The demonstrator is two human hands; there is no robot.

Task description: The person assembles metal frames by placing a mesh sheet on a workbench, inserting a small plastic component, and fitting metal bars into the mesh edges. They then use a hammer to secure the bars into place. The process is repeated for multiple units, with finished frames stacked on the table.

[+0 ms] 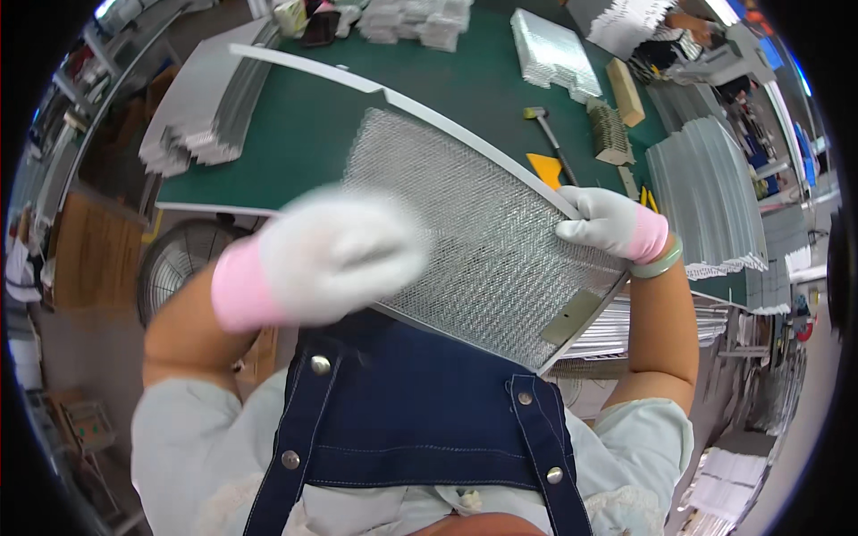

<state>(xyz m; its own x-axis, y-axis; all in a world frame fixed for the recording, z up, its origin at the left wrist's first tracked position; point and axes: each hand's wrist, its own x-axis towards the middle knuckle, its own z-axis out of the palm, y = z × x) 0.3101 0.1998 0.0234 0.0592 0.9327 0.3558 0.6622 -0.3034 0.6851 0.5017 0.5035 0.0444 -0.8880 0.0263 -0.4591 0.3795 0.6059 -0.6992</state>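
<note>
I hold a flat metal mesh filter panel (487,237) with a grey frame tilted in front of my chest, over the near edge of a green table (304,143). My right hand (608,223), in a white glove with a pink cuff, grips the panel's right frame edge. My left hand (335,255), gloved the same way and blurred by motion, lies over the panel's lower left part; its grip cannot be made out. A long grey frame strip (313,70) runs from the panel's upper edge to the far left.
Stacks of grey frames (210,116) lie at the table's left. Mesh piles (554,54), a wooden block (626,92), a hammer (547,129) and a yellow scraper (547,168) sit at the back right. Corrugated sheets (706,196) are stacked right. A fan (183,263) stands below left.
</note>
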